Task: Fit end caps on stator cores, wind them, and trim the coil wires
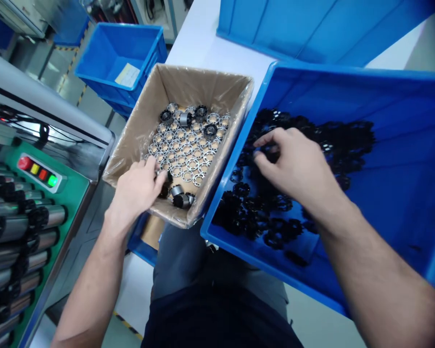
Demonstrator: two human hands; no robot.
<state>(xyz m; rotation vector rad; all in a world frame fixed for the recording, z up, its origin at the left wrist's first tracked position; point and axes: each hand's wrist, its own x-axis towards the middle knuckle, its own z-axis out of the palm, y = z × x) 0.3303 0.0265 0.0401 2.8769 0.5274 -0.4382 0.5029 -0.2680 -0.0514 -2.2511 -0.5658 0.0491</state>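
My left hand (139,186) reaches into a plastic-lined cardboard box (217,87) and its fingers curl round a dark cylindrical part (165,186) at the box's near edge. The box holds rows of silver toothed rings (186,147) and a few black-and-metal cylinders (181,199). My right hand (293,166) hovers in a large blue bin (402,159) over a heap of black toothed rings (261,212), with thumb and fingers pinched on one black ring (266,151).
A green machine panel (63,193) with red, yellow and green buttons (38,171) stands at the left, beside rows of metal cylinders (18,241). Another blue bin (119,63) sits behind the box, a further one at the top right (311,24). My lap lies below.
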